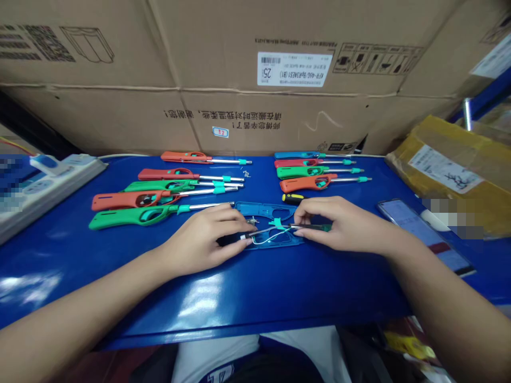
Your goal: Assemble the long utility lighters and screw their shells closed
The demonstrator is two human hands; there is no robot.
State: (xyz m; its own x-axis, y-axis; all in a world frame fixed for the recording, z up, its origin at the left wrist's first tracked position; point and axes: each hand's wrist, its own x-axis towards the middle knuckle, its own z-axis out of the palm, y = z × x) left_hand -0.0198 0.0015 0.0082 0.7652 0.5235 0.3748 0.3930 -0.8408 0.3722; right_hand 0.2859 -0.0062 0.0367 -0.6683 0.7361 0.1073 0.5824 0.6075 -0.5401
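Observation:
Both hands work over an opened blue lighter casing [261, 208], its two halves lying one behind the other. My left hand [209, 231] is closed at its left end, with thumb and fingertips at a small black-and-white piece [245, 236]. A white wire [265, 242] curves right from there, and a teal trigger piece [278, 223] lies between the hands. A small metal fitting [252, 221] shows by the left fingers. My right hand [339, 223] pinches a slim dark piece with a metal end [321, 227]; its kind is partly hidden.
Orange and green long-nosed lighters [120, 200] lie at left; several more lighters [303, 171] lie at back right. A yellow-black handle [293, 199] lies behind my right hand. A phone [423, 234], taped parcel [451, 175], power strip [59, 175] and large carton [223, 101] surround the work.

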